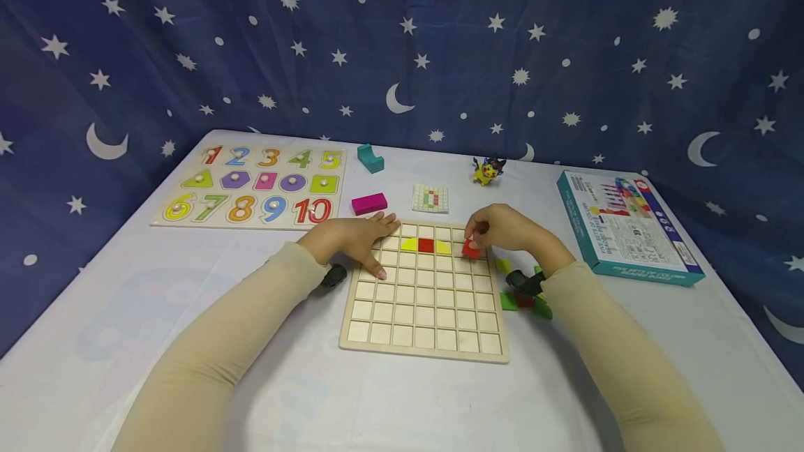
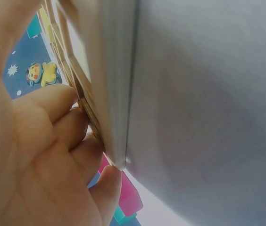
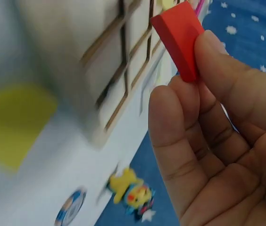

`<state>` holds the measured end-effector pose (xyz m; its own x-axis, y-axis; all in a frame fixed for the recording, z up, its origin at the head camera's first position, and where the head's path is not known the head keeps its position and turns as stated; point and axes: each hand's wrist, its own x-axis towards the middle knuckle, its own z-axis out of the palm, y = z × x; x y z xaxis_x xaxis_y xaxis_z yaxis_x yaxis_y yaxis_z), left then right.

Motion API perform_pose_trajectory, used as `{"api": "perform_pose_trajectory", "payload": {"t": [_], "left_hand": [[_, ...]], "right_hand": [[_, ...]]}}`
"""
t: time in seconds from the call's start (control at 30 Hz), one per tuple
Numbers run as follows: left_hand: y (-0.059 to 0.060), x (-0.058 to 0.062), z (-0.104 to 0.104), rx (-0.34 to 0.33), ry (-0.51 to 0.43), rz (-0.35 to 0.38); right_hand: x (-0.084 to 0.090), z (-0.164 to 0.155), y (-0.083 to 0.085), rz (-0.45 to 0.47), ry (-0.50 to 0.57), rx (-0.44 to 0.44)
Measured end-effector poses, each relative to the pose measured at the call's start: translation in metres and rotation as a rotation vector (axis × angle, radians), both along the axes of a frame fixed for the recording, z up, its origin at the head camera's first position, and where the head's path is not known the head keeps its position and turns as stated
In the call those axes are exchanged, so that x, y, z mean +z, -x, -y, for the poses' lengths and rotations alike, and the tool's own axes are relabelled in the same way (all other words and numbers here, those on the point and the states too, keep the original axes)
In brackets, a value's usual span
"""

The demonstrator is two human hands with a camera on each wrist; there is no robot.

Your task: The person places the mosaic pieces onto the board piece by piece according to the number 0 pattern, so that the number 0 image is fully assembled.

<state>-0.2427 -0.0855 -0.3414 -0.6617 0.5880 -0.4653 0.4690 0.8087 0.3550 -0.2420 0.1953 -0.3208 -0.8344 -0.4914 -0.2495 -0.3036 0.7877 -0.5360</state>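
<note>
The right hand [image 1: 509, 232] had a red tile [image 1: 470, 249] pinched between thumb and fingertips, hovering right at the far right corner of the grid board [image 1: 427, 340]; the wrist view showed the tile [image 3: 180, 40] clear of the board, not seated in a cell. The left hand [image 1: 352, 239] was flat with fingers spread, pressing down on the board's far left corner, fingertips over the edge cells. In the board's second row from the far edge sat a yellow piece [image 1: 409, 245], a red square [image 1: 426, 245] and another yellow piece [image 1: 442, 247], all touching in a line, with the held tile just beside that row to the right. Loose green pieces [image 1: 510, 300] lay just off the board's right edge, under the right wrist. Beyond the board's far edge were a small pattern card [image 1: 430, 198] and a magenta block [image 1: 368, 204], and further back a teal block [image 1: 370, 157] and a little yellow toy figure [image 1: 486, 170] near the far edge of the tabletop [image 1: 125, 312]. A number puzzle [image 1: 251, 187] took up the far left corner, and a teal box [image 1: 628, 229] sat by the right edge.
</note>
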Motion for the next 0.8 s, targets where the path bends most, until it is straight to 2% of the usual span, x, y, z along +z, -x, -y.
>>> {"api": "perform_pose_trajectory", "payload": {"t": [0.3, 0.8], "left_hand": [[0.002, -0.003, 0.000, 0.002, 0.002, -0.003], [0.000, 0.000, 0.000, -0.004, -0.012, 0.003]], "right_hand": [[-0.006, 0.032, -0.003, 0.029, 0.022, 0.073], [-0.013, 0.044, -0.004, 0.044, -0.008, 0.105]]}}
